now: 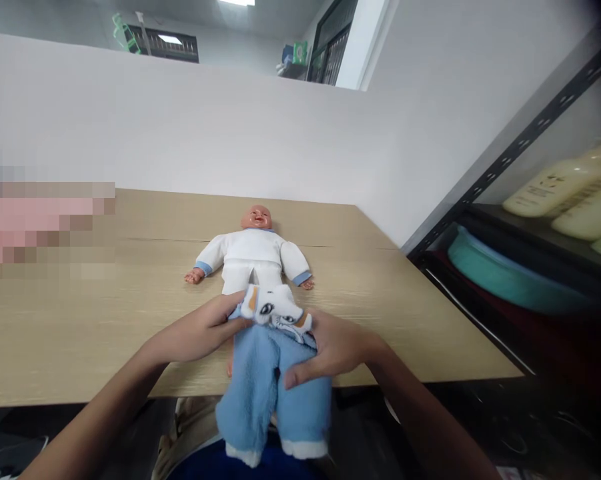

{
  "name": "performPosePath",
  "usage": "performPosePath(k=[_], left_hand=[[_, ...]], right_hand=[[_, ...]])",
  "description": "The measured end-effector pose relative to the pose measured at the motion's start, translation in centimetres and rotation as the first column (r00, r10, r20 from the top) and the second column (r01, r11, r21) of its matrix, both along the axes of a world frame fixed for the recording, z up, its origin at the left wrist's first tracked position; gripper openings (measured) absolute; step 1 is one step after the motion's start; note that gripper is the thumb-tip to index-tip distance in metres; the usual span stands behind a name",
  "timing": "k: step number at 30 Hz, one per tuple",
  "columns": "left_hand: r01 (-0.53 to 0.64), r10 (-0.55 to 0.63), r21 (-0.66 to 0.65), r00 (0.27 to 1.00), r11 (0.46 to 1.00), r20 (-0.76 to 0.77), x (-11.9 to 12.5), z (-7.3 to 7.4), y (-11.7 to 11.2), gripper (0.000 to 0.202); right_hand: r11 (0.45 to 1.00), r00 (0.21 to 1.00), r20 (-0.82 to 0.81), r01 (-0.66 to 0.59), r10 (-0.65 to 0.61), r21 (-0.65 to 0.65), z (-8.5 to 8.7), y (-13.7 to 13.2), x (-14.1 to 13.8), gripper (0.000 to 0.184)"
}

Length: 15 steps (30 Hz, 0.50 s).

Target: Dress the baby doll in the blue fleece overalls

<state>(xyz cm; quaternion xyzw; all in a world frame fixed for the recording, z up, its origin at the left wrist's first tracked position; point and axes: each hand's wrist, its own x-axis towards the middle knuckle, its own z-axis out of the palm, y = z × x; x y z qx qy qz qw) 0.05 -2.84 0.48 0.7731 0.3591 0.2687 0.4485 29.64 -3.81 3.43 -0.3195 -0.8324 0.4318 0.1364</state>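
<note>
Blue fleece baby trousers [257, 373] with white cuffs hang over the table's front edge, their top part folded to a white patch with an animal face [277, 308]. My left hand [207, 327] grips them at the upper left, thumb on top. On the upper right side, my right hand [333, 347] holds the cloth, its thumb lying across the front; its other fingers are hidden behind. Beyond the trousers a baby doll [253, 245] lies on its back, dressed in white with blue cuffs. Its lower legs are mostly covered by the trousers and my hands.
The wooden table [405, 320] runs back to a white partition wall [220, 133]. On the right, a dark metal shelf holds cream-coloured bottles [545, 187] above a teal basin [510, 277]. A blurred, pixelated patch covers the left edge.
</note>
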Motion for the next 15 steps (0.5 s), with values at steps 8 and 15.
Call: performPosePath(k=[8, 15], left_hand=[[0.37, -0.373, -0.274, 0.927, 0.888, 0.043, -0.4, 0.9, 0.7, 0.061], [0.68, -0.582, -0.226, 0.722, 0.697, 0.374, -1.2, -1.0, 1.7, 0.054]], right_hand=[[0.98, 0.957, -0.282, 0.013, -0.07, -0.197, -1.2, -0.8, -0.6, 0.061], [0.864, 0.934, -0.352, -0.231, 0.068, -0.448, -2.3, -1.3, -1.7, 0.085]])
